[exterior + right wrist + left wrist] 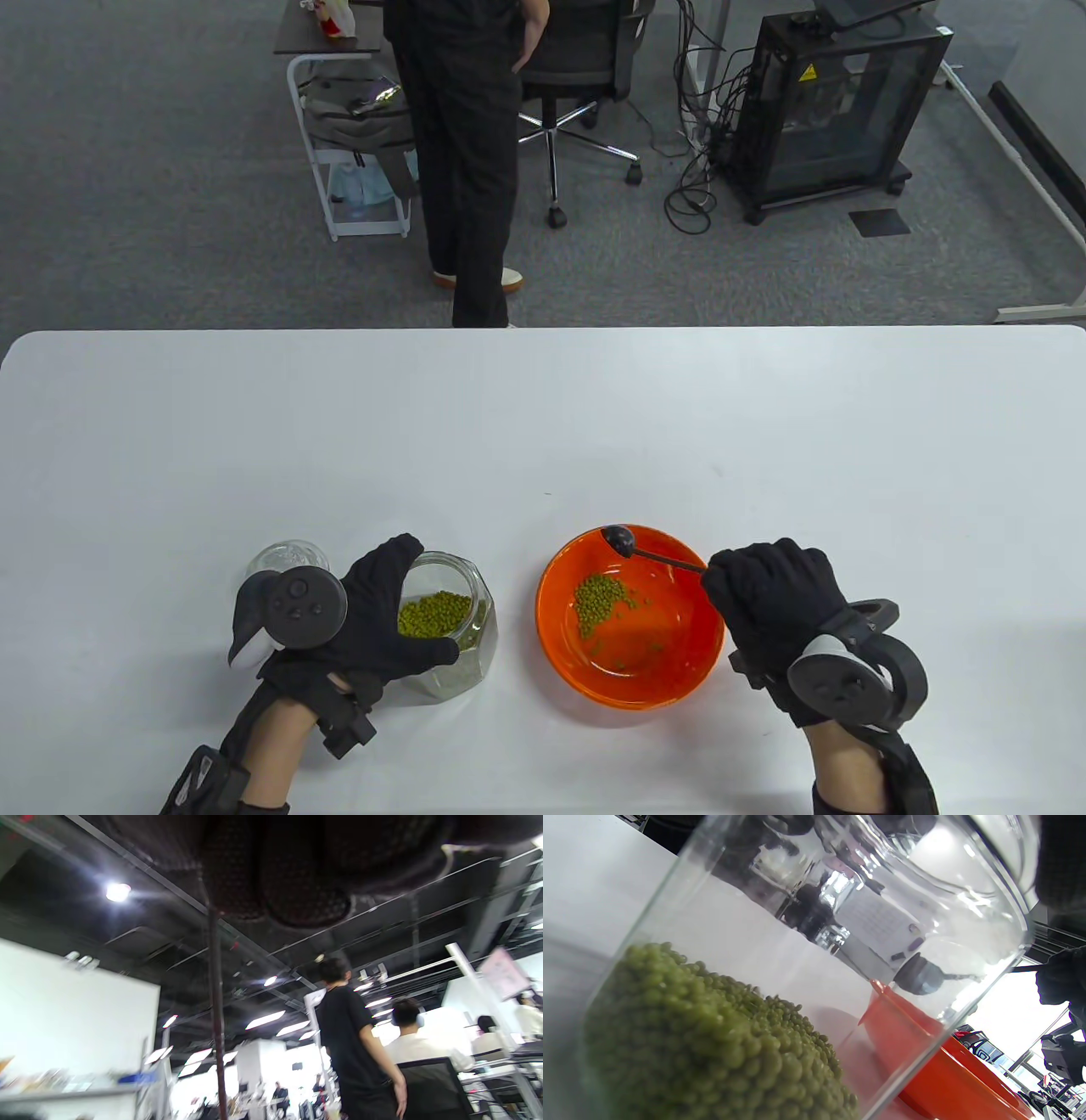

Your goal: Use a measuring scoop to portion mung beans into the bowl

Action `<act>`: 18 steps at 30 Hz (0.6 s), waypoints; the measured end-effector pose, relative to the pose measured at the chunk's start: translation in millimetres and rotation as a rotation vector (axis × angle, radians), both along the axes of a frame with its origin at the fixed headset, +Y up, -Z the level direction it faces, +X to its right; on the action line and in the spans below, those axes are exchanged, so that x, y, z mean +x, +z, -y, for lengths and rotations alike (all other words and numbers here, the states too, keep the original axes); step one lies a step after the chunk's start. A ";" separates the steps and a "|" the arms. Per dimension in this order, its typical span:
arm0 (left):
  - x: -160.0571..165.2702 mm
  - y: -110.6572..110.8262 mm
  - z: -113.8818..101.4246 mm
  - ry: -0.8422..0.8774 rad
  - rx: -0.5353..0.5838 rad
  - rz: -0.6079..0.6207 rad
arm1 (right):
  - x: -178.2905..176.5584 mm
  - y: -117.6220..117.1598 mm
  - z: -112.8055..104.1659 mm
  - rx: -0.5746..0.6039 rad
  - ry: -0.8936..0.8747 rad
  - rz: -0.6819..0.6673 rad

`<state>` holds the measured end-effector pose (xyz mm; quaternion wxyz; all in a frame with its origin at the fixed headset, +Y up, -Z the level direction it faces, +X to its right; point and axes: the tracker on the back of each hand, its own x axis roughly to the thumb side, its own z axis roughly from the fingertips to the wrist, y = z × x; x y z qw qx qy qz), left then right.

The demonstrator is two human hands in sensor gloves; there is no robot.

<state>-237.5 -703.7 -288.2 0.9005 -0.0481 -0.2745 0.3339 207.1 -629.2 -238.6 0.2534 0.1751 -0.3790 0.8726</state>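
Note:
A clear glass jar [450, 628] of green mung beans [434, 614] stands tilted at the table's lower left, and my left hand [373, 624] wraps round it. Through its glass, the left wrist view shows the beans [712, 1043] heaped inside. An orange bowl [560, 654] to its right holds a small pile of beans [604, 604]. My right hand [764, 594] grips the handle of a dark measuring scoop [618, 540], whose head hovers over the bowl's far rim. In the right wrist view the scoop handle [216, 1005] runs down from my curled fingers [271, 878]; the scoop head is out of sight there.
A glass lid [288, 558] lies just behind my left hand. Beyond the white table [543, 424] a person in black [462, 153] stands beside an office chair [577, 76], with a small cart [352, 153] and a black cabinet [840, 102] further off.

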 end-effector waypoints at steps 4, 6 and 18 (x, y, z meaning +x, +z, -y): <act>0.0 0.0 0.1 0.001 0.001 0.000 | 11.3 -1.8 0.2 -0.020 -0.197 0.070; 0.0 -0.1 0.0 0.000 0.001 0.001 | 15.9 -3.2 1.8 -0.058 -0.316 0.081; -0.1 -0.2 0.2 0.003 0.000 0.000 | -14.0 -17.6 -24.8 -0.259 -0.650 -0.115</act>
